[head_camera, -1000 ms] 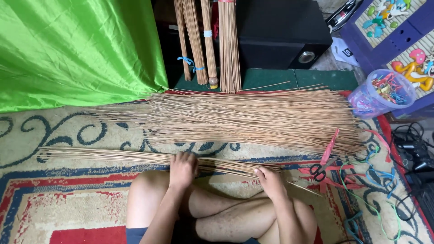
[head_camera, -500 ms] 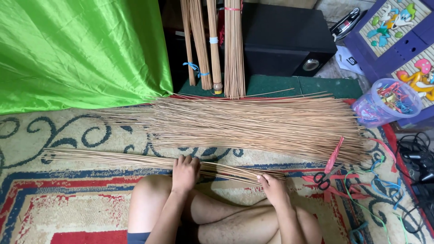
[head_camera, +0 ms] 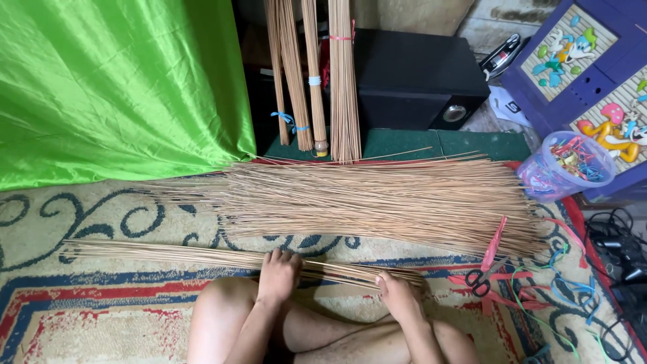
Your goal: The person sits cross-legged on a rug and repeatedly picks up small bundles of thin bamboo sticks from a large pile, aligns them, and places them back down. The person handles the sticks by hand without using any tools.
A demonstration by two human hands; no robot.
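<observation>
One thin bundle of sticks [head_camera: 202, 257] is laid on the patterned rug [head_camera: 81, 317], just in front of one large loose pile of sticks [head_camera: 377, 199]. Four tied stick bundles [head_camera: 317, 74] are stood upright behind that pile. The thin bundle is gripped by the left hand [head_camera: 278, 275] and right hand [head_camera: 399, 296], fingers curled over it. Bare rug is left beyond the bundle's left tip.

Dry, matt straw-like sticks [head_camera: 377, 202] lie on a woven patterned carpet [head_camera: 101, 317]; glossy green satin cloth [head_camera: 114, 87] shimmers behind.
</observation>
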